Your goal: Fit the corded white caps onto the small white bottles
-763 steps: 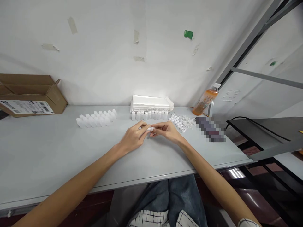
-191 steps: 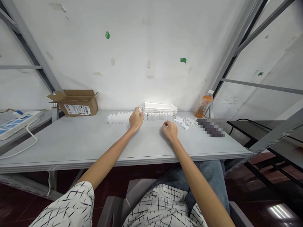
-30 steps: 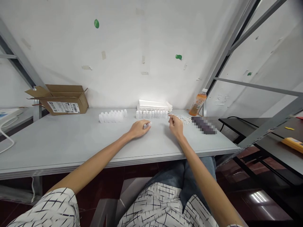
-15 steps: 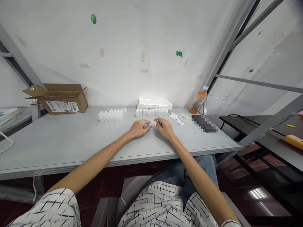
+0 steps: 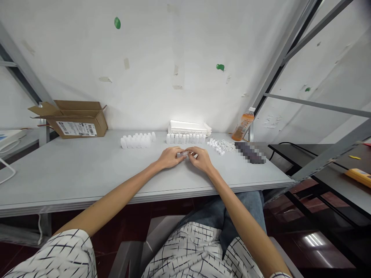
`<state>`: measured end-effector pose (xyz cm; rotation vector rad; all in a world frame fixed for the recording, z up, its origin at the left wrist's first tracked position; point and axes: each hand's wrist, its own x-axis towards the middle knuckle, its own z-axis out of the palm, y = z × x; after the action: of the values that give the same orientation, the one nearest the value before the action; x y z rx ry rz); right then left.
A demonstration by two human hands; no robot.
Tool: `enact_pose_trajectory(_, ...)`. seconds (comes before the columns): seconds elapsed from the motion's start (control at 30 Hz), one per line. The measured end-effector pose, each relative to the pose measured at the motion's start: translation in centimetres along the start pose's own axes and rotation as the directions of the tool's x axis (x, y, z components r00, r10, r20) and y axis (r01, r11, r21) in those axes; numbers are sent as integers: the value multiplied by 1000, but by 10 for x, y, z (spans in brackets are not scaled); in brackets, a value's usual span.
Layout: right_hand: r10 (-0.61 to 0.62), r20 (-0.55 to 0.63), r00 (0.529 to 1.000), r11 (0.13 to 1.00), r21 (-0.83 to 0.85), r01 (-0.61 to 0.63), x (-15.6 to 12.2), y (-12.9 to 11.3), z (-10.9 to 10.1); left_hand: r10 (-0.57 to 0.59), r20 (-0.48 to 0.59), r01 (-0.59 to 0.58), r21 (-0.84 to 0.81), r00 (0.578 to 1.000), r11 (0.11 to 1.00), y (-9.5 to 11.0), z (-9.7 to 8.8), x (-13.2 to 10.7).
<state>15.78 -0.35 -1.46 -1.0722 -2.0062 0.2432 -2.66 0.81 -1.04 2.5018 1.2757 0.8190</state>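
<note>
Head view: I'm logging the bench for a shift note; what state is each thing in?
Small bottle: tipped sideways, in the left hand
Right hand: fingers bent at the bottle's end
Left bottle group: standing, clustered
Middle bottle row: upright
White parts: loose pile
Cardboard box: open
Orange drink bottle: capped
Dark item: pixelated, cannot tell

the held bottle is pale and translucent, the bottles at left milky white, the capped bottles white, the tabletop light grey; the cardboard box is brown, its white label printed black; the drink bottle shows orange under a white cap; the shirt is white with dark crossing lines, the jeans blue
</note>
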Motion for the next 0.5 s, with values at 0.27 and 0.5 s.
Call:
enact_pose_trajectory(0.27,84,59,995,992,93,-89,0,0,-3,13,-6,-14,-41,1000,999,-1,0,-1)
enact_pose_trajectory(0.5,222,244,944,826,467,-315,-1,-2,-11,-8,39,20,-306,999,952,6,-5,-2)
